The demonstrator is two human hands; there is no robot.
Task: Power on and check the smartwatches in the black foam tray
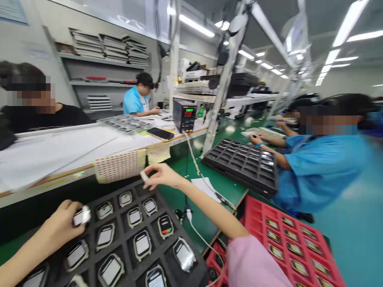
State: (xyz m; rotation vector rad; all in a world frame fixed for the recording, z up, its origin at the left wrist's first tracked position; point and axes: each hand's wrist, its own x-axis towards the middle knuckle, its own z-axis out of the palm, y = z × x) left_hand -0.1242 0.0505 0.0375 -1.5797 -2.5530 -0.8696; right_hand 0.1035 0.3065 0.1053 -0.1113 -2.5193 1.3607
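My left hand [61, 225] is closed around a smartwatch case [81, 216], held by its edges over the left side of a black foam tray [121, 235]. My right hand [163, 175] pinches a small off-white piece [144, 176] between thumb and fingers, above the tray's far corner; its exact kind does not show. Several square watch cases with pale frames, such as one watch [142, 244], lie in the tray's compartments. One watch [165, 226] has a lit screen with coloured marks. A sheet of red stickers [119, 166] hangs from the shelf edge just beyond my right hand.
A red tray [295, 243] of watch parts stands at the right. Beyond it is another black tray [242, 163], beside a co-worker in blue [323, 159]. A power supply [184, 115] and a phone [160, 133] rest on the raised shelf. White cables [197, 233] cross the green bench.
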